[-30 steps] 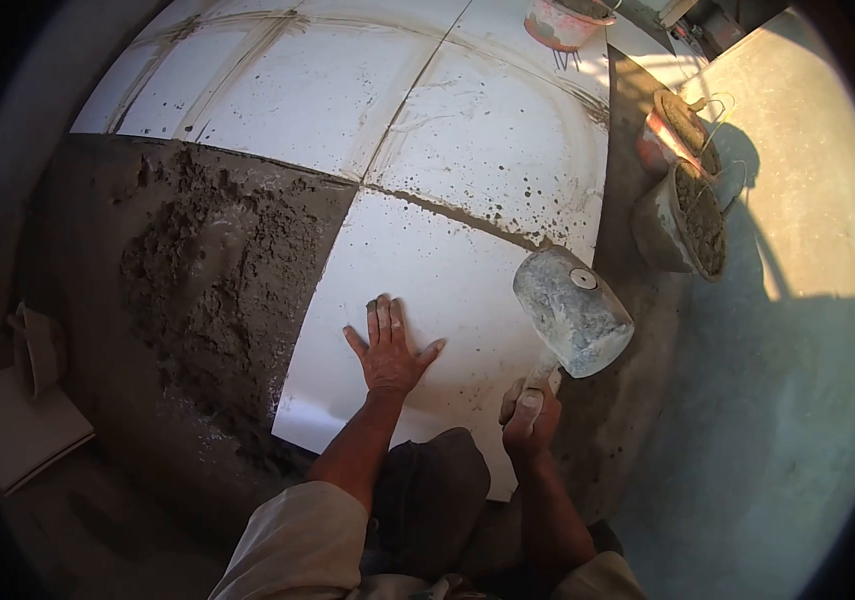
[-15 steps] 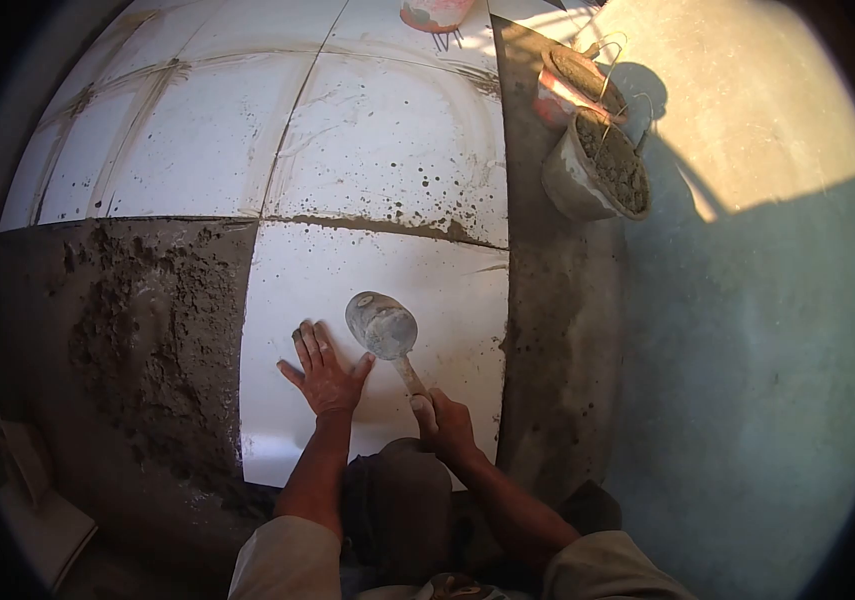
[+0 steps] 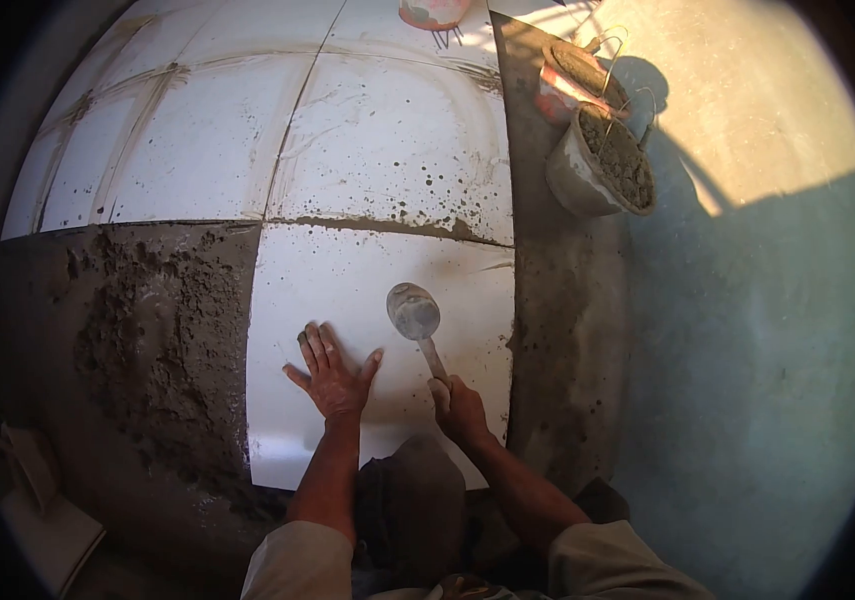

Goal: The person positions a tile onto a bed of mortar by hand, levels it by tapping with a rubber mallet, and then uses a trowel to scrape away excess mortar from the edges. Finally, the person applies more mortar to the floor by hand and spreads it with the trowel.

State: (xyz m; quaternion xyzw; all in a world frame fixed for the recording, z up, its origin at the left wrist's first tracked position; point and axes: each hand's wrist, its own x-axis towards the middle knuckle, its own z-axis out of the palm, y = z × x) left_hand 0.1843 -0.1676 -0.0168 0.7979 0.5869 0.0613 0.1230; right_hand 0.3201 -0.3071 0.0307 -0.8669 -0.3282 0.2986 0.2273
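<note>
A large white tile [image 3: 347, 270] lies in front of me, with a mortar-filled joint along its far edge. My left hand [image 3: 335, 380] rests palm down on its left half, fingers spread. My right hand [image 3: 461, 410] is wrapped round the handle of a mallet [image 3: 414, 312] with a grey, mortar-smeared head. The mallet head is over the right half of the tile; whether it touches the surface I cannot tell. Rough wet mortar [image 3: 162, 330] spreads to the left of the tile.
Speckled, smeared tiles [image 3: 387, 130] lie beyond. At the upper right stand a mortar bucket [image 3: 577, 180] and a reddish one [image 3: 554, 95] behind it. Another bucket [image 3: 434, 12] is at the top edge. Stacked flat pieces [image 3: 52, 530] sit at the lower left.
The mallet head has moved right over the tile, and my right hand has shifted slightly right. My left hand stays spread on the tile. The whole view has shifted a little.
</note>
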